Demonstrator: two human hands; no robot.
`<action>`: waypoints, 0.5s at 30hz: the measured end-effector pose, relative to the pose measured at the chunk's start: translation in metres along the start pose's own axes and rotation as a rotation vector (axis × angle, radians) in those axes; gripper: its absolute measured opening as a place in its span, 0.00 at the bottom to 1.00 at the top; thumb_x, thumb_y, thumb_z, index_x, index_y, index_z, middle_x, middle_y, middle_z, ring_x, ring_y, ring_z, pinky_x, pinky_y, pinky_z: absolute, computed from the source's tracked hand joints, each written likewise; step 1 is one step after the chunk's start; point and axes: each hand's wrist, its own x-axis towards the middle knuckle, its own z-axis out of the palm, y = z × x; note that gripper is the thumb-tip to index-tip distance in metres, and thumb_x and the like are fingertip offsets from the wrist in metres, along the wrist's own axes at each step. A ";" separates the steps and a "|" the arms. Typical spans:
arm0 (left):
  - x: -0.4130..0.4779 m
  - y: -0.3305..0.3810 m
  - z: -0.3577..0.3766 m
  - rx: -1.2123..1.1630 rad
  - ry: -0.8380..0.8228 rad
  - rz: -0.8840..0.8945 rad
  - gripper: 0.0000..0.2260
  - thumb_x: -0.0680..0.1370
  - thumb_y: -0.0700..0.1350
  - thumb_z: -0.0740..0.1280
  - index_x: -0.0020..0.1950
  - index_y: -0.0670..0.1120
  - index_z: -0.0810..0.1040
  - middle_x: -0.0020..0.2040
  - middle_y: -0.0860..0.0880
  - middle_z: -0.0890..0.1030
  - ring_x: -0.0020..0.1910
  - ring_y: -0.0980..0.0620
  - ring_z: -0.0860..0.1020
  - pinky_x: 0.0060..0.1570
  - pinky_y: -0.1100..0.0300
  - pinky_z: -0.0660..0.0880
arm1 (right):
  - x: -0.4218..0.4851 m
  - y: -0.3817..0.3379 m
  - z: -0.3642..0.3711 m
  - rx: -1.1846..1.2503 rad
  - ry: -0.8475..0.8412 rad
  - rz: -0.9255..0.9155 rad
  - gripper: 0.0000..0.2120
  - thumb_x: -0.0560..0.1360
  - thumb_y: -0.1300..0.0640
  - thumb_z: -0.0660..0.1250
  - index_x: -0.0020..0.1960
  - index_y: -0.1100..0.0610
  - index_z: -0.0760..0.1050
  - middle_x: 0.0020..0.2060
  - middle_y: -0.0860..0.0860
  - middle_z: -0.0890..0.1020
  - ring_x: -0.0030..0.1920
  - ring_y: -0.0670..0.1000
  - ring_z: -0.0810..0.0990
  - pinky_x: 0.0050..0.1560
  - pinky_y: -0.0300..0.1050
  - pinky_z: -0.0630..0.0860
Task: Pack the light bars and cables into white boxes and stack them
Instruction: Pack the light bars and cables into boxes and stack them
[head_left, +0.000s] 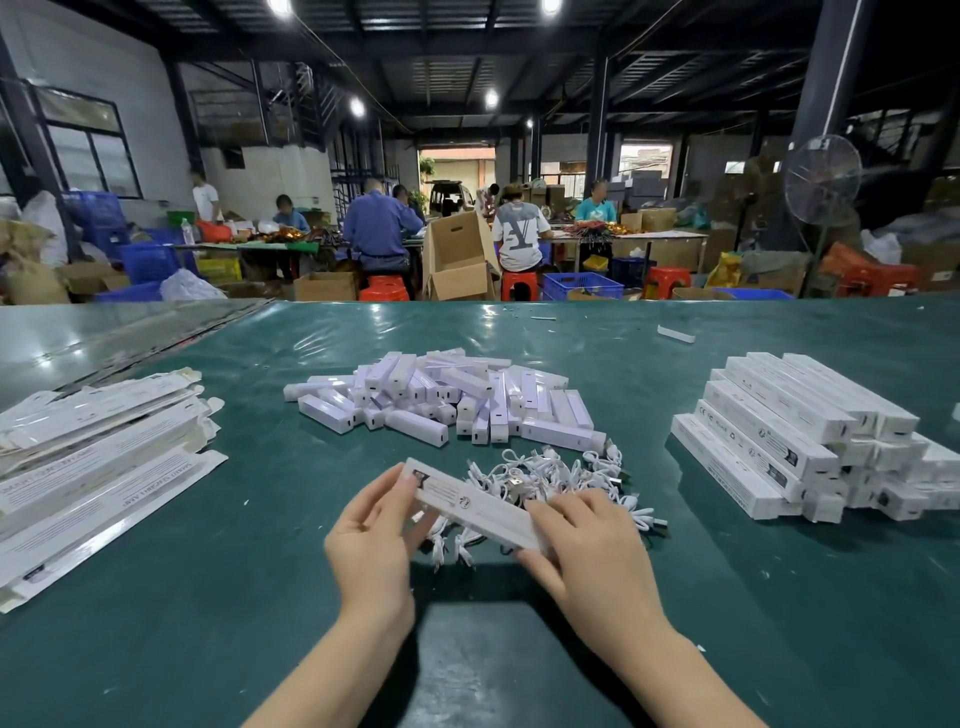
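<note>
A long white box (475, 503) hangs just above the green table (208, 597), held at both ends. My left hand (374, 535) grips its far left end, fingers curled round the flap. My right hand (582, 540) grips the near right end. Under and behind the box lies a tangle of white cables (545, 475). A heap of white light bars (452, 397) sits in the middle of the table. Packed white boxes (795, 436) are stacked at the right. Flat unfolded boxes (98, 452) lie in a pile at the left.
A loose white piece (675, 333) lies near the table's far edge. Beyond the table several people sit at other benches among cardboard cartons (457, 257), blue crates and red stools. A standing fan (822, 179) is at the back right.
</note>
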 end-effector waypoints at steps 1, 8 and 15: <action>0.005 0.001 -0.004 0.021 0.003 0.010 0.04 0.75 0.34 0.66 0.43 0.42 0.78 0.31 0.51 0.83 0.31 0.57 0.81 0.32 0.65 0.79 | 0.000 0.001 0.000 -0.006 -0.010 0.000 0.19 0.53 0.47 0.81 0.38 0.54 0.81 0.33 0.46 0.80 0.33 0.52 0.78 0.32 0.43 0.77; 0.032 -0.006 -0.017 0.146 0.084 -0.010 0.04 0.76 0.37 0.67 0.41 0.42 0.77 0.32 0.48 0.80 0.29 0.57 0.78 0.28 0.67 0.77 | 0.003 0.000 -0.001 0.122 0.003 -0.060 0.22 0.54 0.52 0.82 0.47 0.52 0.82 0.32 0.44 0.80 0.30 0.51 0.75 0.27 0.35 0.72; 0.036 -0.011 -0.019 0.296 0.030 0.056 0.06 0.80 0.38 0.59 0.47 0.43 0.75 0.41 0.51 0.74 0.40 0.53 0.73 0.29 0.71 0.75 | 0.025 0.058 -0.004 0.201 0.128 0.597 0.08 0.74 0.60 0.66 0.53 0.59 0.76 0.45 0.56 0.81 0.47 0.58 0.71 0.43 0.50 0.66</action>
